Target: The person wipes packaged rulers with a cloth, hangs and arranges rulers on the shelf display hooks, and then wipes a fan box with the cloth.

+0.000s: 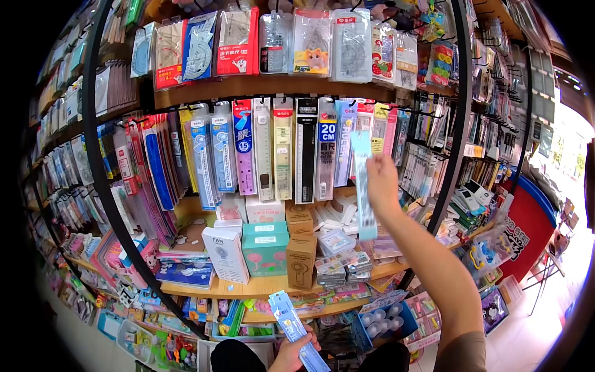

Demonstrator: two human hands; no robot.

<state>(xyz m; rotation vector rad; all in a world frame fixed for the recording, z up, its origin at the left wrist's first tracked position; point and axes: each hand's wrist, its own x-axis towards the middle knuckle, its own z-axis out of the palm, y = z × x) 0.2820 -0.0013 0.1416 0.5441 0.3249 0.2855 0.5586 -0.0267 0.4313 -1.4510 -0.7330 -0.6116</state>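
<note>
My right hand [383,181] is raised before the hanging row and closed on a slim pale-blue packaged ruler [364,198], which hangs upright from my fingers. Whether its top is on a hook I cannot tell. Low in front of my knees, my left hand [294,354] grips blue packaged rulers [290,322], apparently a small stack, tilted with the upper end to the left. Close to my right hand hang a lilac ruler pack [344,139] and a pink pack [391,133]. Further left are a 20 cm ruler pack [326,152] and a black ruler pack [306,155].
Set squares and protractors in packs [351,49] hang above. On the wooden shelf [260,284] stand a white fan box [225,254], a teal box [264,248] and a brown box [302,263]. Black rack posts [114,204] rise at both sides. A blue bin [385,322] sits lower right.
</note>
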